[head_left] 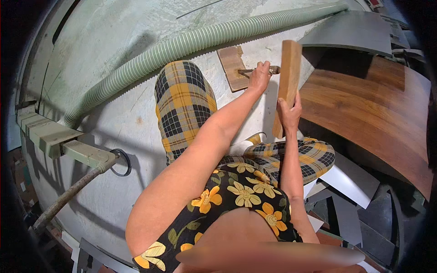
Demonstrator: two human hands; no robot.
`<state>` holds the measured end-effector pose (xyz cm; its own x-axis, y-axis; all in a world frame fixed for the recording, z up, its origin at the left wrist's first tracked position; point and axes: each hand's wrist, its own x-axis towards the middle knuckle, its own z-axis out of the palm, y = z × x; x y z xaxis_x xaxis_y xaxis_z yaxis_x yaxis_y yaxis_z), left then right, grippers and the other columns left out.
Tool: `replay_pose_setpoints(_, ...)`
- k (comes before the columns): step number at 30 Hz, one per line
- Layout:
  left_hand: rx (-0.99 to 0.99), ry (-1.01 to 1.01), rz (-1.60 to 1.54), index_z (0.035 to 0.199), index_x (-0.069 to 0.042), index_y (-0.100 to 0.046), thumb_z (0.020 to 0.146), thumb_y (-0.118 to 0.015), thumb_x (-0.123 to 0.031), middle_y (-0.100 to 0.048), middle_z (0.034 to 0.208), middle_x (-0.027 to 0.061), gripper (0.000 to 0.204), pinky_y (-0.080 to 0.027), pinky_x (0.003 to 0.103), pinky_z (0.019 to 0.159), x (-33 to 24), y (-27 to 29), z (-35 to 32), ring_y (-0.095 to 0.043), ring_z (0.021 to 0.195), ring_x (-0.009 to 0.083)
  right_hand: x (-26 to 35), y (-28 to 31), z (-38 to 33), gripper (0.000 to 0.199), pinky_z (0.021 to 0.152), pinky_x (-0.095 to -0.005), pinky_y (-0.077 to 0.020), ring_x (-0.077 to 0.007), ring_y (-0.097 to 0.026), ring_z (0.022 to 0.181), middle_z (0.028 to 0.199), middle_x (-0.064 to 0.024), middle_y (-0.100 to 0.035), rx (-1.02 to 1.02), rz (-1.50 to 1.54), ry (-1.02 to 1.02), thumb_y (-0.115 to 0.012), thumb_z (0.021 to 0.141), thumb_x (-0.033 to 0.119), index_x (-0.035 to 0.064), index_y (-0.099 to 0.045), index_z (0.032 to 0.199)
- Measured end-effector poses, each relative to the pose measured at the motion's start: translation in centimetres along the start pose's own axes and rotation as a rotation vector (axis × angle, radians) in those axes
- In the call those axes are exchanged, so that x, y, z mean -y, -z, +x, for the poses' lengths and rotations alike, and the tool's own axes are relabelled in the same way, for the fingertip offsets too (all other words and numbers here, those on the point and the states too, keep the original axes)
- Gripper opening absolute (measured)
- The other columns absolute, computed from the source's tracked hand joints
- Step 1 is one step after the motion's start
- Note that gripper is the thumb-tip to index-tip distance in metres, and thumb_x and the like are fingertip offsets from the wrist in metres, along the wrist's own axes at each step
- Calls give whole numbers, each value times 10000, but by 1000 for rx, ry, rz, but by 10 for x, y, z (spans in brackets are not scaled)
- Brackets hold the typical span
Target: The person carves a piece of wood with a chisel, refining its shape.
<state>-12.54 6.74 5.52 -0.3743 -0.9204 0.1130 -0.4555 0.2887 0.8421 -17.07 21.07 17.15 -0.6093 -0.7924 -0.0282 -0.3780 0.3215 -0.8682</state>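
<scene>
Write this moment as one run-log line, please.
left hand: grips chisel on small board | right hand: holds wooden block upright | setting: concrete floor, green hose

— Where are the arms?

— Both bare forearms rise from the lower edge. The left arm stretches far forward, nearly straight; the right bends at the elbow, forearm upright.

— And the hands?

— The left hand (259, 75) is a closed fist, knuckles up. The right hand (289, 113) grips with fingers wrapped, thumb forward.
</scene>
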Motion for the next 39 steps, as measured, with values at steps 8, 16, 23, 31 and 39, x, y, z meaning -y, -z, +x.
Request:
replay_pose_setpoints(8,-10,-19,5,1022,-69,-477,788,-630,-52,-547,961,198,280,-518,502,690,-5,4,0,-625,816,424,-3,-4,-3,588,833,-336,-491,-200,-619,925,1052,-158,-643,44,-8,27,-657,763,132,-26,-478,1300)
replay_pose_setpoints(16,-20,-4,-39,1013,-83,-498,756,-693,-95,-554,969,173,323,-495,488,706,-5,1,-3,-599,857,405,10,0,-4,598,832,-336,-491,-199,-616,935,1057,-161,-638,-34,-16,57,-656,756,120,-28,-472,1305)
replay_pose_setpoints(23,-36,3,-58,1003,-85,-502,768,-678,-103,-556,968,172,295,-494,494,705,-1,-5,-2,-597,868,401,0,-4,-7,582,836,-339,-490,-217,-616,932,1068,-155,-635,45,-143,2,-645,758,115,-8,-476,1301)
replay_pose_setpoints(31,-49,-28,-8,1036,-82,-486,789,-642,-75,-546,954,193,292,-521,498,696,-1,-5,5,-626,810,416,0,0,-5,551,733,-297,-511,-149,-618,846,984,-102,-646,-86,58,53,-643,771,104,6,-495,1293)
replay_pose_setpoints(39,-59,-71,-20,1049,-101,-473,773,-665,-72,-538,975,176,338,-501,506,689,6,-1,-2,-614,835,420,8,1,-8,556,741,-306,-503,-163,-606,851,1016,-116,-636,-14,39,74,-626,761,119,-4,-496,1288)
